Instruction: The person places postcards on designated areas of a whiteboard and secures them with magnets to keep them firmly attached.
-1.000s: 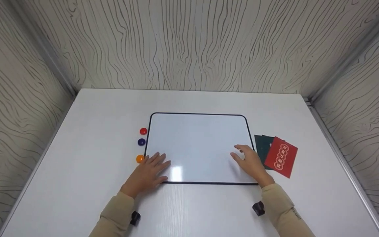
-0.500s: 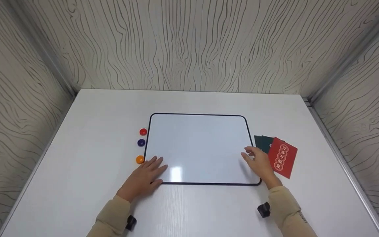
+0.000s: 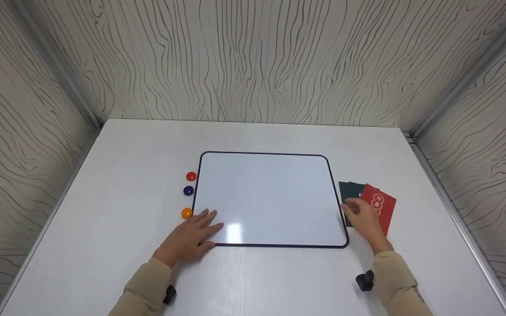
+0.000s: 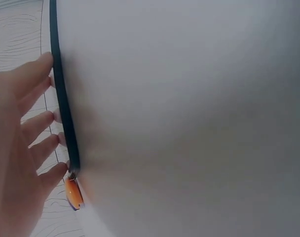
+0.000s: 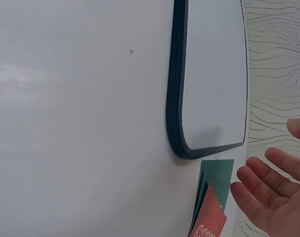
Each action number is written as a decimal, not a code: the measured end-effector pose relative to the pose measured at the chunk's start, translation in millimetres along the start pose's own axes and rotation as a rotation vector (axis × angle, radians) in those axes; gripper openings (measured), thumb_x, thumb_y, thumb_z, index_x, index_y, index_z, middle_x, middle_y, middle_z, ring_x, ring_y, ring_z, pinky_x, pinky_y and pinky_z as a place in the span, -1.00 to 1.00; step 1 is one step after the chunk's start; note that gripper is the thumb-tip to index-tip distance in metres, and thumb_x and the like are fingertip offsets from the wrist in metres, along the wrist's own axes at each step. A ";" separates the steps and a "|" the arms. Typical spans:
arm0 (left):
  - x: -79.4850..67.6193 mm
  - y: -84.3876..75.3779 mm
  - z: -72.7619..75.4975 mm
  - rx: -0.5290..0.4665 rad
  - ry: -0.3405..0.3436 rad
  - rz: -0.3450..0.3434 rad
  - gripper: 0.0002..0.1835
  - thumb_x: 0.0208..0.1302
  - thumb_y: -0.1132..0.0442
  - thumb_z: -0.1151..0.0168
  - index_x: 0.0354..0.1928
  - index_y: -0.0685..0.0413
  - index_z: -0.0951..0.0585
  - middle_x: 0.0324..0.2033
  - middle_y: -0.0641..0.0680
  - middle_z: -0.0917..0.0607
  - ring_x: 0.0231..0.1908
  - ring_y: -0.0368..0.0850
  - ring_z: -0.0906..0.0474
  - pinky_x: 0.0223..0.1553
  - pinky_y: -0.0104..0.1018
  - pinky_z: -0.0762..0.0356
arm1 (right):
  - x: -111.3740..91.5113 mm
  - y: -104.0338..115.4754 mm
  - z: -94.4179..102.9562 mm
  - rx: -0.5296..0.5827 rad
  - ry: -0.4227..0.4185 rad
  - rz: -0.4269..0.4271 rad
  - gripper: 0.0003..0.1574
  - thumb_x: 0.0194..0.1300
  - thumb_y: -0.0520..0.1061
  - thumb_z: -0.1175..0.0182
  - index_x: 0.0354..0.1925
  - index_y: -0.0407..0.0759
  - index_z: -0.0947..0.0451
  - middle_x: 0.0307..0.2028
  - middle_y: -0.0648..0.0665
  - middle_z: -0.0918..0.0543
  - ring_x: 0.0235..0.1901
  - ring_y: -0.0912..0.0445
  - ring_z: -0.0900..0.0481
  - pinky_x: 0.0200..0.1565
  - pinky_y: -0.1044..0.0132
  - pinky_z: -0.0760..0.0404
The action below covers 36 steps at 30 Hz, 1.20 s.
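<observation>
Whiteboard (image 3: pixel 270 197) flat on table (image 3: pixel 270 285); left hand (image 3: pixel 187 237) on its near-left corner, fingers spread, gripping nothing. Right hand (image 3: pixel 365 220) at its right edge, over green cards (image 3: pixel 350 189) and red card (image 3: pixel 385 205), fingers loosely bent, nothing held. 3 discs (image 3: pixel 188 190) along left edge.

A white tabletop (image 3: pixel 253 276) is holding a board (image 3: pixel 266 197). A red button (image 3: pixel 191 176), blue button (image 3: pixel 188 190) and orange button (image 3: pixel 186 213) are sitting left. Right of it, green cards (image 3: pixel 349 189) are lying partly under a red card (image 3: pixel 387 210).
</observation>
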State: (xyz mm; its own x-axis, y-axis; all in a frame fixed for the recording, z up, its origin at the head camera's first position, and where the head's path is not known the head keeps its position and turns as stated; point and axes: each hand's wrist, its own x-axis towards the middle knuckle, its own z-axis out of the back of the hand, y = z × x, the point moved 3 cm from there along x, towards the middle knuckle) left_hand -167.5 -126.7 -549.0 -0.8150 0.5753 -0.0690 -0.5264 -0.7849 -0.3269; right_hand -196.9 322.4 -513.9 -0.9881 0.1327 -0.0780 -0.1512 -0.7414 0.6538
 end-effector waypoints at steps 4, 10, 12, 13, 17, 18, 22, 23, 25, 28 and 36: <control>-0.5 0.7 1.0 0.013 -0.002 -0.016 -0.47 0.38 -0.01 -0.06 0.38 -0.26 -0.34 0.48 0.01 -0.23 0.50 0.09 -0.12 0.47 0.09 -0.18 | 0.2 -10.8 5.9 -0.002 -0.001 -0.034 -0.49 0.41 -0.10 -0.08 0.18 -0.41 -0.40 0.08 -0.45 -0.57 0.09 -0.26 -0.55 0.12 -0.04 -0.63; -1.4 0.4 1.7 -0.002 0.006 -0.007 -0.46 0.38 -0.01 -0.07 0.39 -0.28 -0.33 0.49 0.01 -0.22 0.50 0.09 -0.10 0.47 0.10 -0.17 | -0.5 -22.9 12.6 -0.009 0.001 -0.094 -0.44 0.42 -0.05 -0.05 0.23 -0.40 -0.34 0.15 -0.47 -0.51 0.17 -0.29 -0.47 0.23 -0.12 -0.52; -1.5 0.0 1.8 -0.004 0.006 -0.007 -0.46 0.37 -0.01 -0.07 0.39 -0.27 -0.33 0.49 0.01 -0.22 0.50 0.09 -0.11 0.46 0.10 -0.18 | -1.1 -25.2 14.8 -0.006 -0.007 -0.102 -0.44 0.43 -0.05 -0.05 0.23 -0.40 -0.34 0.16 -0.47 -0.50 0.18 -0.30 -0.46 0.24 -0.13 -0.51; -1.5 -0.3 1.8 -0.007 0.005 -0.007 -0.46 0.37 0.00 -0.07 0.39 -0.27 -0.33 0.49 0.01 -0.22 0.50 0.09 -0.10 0.46 0.11 -0.18 | -1.1 -26.4 15.8 -0.006 -0.012 -0.104 -0.44 0.43 -0.05 -0.04 0.23 -0.40 -0.33 0.16 -0.47 -0.49 0.18 -0.29 -0.45 0.24 -0.14 -0.50; -1.1 0.1 1.5 -0.014 0.005 -0.006 -0.46 0.37 0.01 -0.07 0.39 -0.28 -0.33 0.49 0.01 -0.22 0.50 0.09 -0.10 0.46 0.11 -0.18 | -0.4 -31.5 18.7 -0.013 -0.034 -0.108 -0.44 0.44 -0.04 -0.03 0.23 -0.41 -0.34 0.14 -0.48 -0.50 0.17 -0.31 -0.46 0.24 -0.14 -0.50; -1.0 0.3 1.4 -0.017 0.006 -0.005 -0.46 0.37 0.01 -0.07 0.39 -0.28 -0.33 0.49 0.01 -0.22 0.50 0.09 -0.10 0.46 0.11 -0.18 | -0.4 -32.6 19.3 -0.014 -0.037 -0.114 -0.43 0.44 -0.03 -0.03 0.23 -0.41 -0.34 0.15 -0.49 -0.50 0.18 -0.31 -0.45 0.24 -0.15 -0.50; -0.8 1.7 0.8 -0.025 0.011 0.001 -0.45 0.37 0.00 -0.08 0.39 -0.29 -0.33 0.49 0.00 -0.22 0.50 0.09 -0.10 0.46 0.12 -0.17 | -0.5 -38.0 22.2 -0.008 -0.036 -0.173 -0.39 0.46 0.00 -0.01 0.26 -0.41 -0.30 0.19 -0.50 -0.45 0.21 -0.33 -0.41 0.25 -0.14 -0.50; -0.8 2.0 0.6 -0.026 0.009 0.001 -0.45 0.37 0.01 -0.09 0.39 -0.29 -0.33 0.49 0.00 -0.22 0.50 0.09 -0.10 0.46 0.12 -0.18 | -0.2 -39.6 23.2 -0.006 -0.038 -0.192 -0.37 0.46 0.01 0.00 0.27 -0.41 -0.29 0.20 -0.50 -0.44 0.21 -0.33 -0.40 0.26 -0.14 -0.50; -0.6 2.4 0.1 -0.029 0.008 0.003 -0.45 0.36 0.01 -0.09 0.39 -0.31 -0.33 0.49 -0.01 -0.22 0.50 0.09 -0.10 0.46 0.13 -0.18 | 0.0 -42.2 25.4 -0.002 -0.046 -0.234 -0.35 0.45 0.02 0.01 0.29 -0.41 -0.26 0.22 -0.49 -0.42 0.22 -0.32 -0.38 0.27 -0.12 -0.49; -0.7 2.6 -0.6 -0.039 -0.001 0.002 -0.45 0.36 0.01 -0.10 0.38 -0.30 -0.33 0.49 0.00 -0.23 0.50 0.09 -0.10 0.45 0.13 -0.18 | 1.1 -46.1 28.2 -0.003 -0.064 -0.274 -0.35 0.44 0.01 0.00 0.29 -0.42 -0.25 0.22 -0.50 -0.41 0.21 -0.33 -0.37 0.29 -0.12 -0.47; -0.9 1.4 0.6 -0.035 -0.012 -0.013 -0.48 0.37 0.00 -0.08 0.37 -0.25 -0.37 0.48 0.02 -0.25 0.49 0.10 -0.12 0.45 0.13 -0.19 | 2.3 -55.5 34.1 -0.049 -0.125 -0.285 -0.43 0.41 -0.09 -0.02 0.19 -0.50 -0.32 0.05 -0.54 -0.51 0.06 -0.31 -0.50 0.10 -0.07 -0.59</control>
State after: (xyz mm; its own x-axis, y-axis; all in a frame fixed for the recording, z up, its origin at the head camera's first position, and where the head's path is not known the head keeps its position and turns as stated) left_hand -167.6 -128.4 -548.9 -0.8113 0.5823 -0.0530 -0.5283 -0.7688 -0.3602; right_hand -189.8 386.3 -524.8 -0.8951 0.4172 -0.1576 -0.4255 -0.6930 0.5820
